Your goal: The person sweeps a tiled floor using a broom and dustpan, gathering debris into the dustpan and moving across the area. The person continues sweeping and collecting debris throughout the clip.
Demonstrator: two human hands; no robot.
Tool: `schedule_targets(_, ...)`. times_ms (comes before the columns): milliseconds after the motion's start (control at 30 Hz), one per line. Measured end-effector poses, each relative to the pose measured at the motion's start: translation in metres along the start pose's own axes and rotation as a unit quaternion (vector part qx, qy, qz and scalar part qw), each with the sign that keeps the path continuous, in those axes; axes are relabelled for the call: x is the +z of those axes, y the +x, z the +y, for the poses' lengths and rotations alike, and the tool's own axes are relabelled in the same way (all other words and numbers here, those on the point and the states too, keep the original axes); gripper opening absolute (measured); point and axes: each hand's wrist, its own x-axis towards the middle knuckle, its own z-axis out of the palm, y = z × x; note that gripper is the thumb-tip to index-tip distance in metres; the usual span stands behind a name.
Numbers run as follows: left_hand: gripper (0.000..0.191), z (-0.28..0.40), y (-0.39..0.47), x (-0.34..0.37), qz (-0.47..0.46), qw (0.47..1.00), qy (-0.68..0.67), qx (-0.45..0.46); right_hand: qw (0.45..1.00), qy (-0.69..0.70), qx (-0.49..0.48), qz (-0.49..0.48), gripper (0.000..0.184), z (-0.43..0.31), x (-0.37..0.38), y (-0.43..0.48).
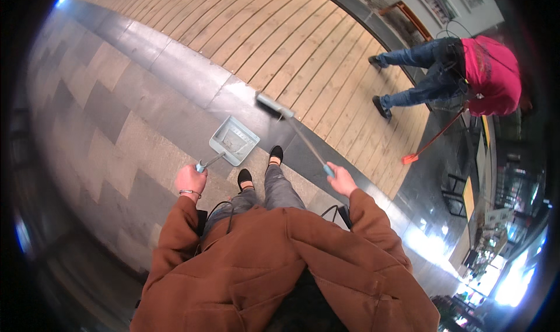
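My left hand (191, 179), with a bracelet at its wrist, is closed around the handle of a light blue long-handled dustpan (235, 140). The pan lies over the grey paving in front of my shoes and has some debris in it. In my right hand (342, 179) is the blue grip end of a broom (306, 140). The broom's head, with a pale top and dark bristles, is at the border between the grey stone strip (188, 76) and the wooden decking (284, 39), to the upper right of the dustpan.
A person in a pink top (492, 76) stands at the right by the decking's edge, holding a red-handled tool with an orange head (410, 158). Beyond are a dark chair (455, 195) and a table (468, 198). Framed pictures (437, 4) hang on a wall at the top right.
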Motion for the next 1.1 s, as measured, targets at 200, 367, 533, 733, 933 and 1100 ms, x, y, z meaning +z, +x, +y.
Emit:
schedule_targets(200,0.031,-0.008,0.000,0.000,0.019,0.994,-0.027,-0.103,0.996,-0.083,0.040,0.006,0.048,-0.041,0.004,0.125)
schedule_targets(367,0.031,0.002,0.003,0.007,0.023,0.991,-0.009,-0.133,0.959,-0.213,-0.015,-0.184,0.043,-0.065,0.019,0.108)
schedule_targets(533,0.028,0.012,0.004,0.010,0.018,0.990,0.001,-0.140,0.965,-0.083,-0.091,-0.231,0.052,-0.047,-0.011,0.081)
schedule_targets(733,0.029,0.003,-0.001,0.002,0.041,0.985,-0.009,-0.168,0.972,-0.104,-0.099,-0.188,0.053,-0.051,-0.055,0.111)
schedule_targets(933,0.030,-0.010,-0.009,0.002,0.038,0.973,-0.028,-0.226,0.975,-0.167,-0.129,-0.070,0.052,-0.102,-0.029,0.211)
schedule_targets(1100,0.030,-0.015,-0.005,0.006,0.017,0.973,-0.026,-0.230,0.945,-0.257,-0.113,-0.168,0.054,-0.126,0.011,0.211)
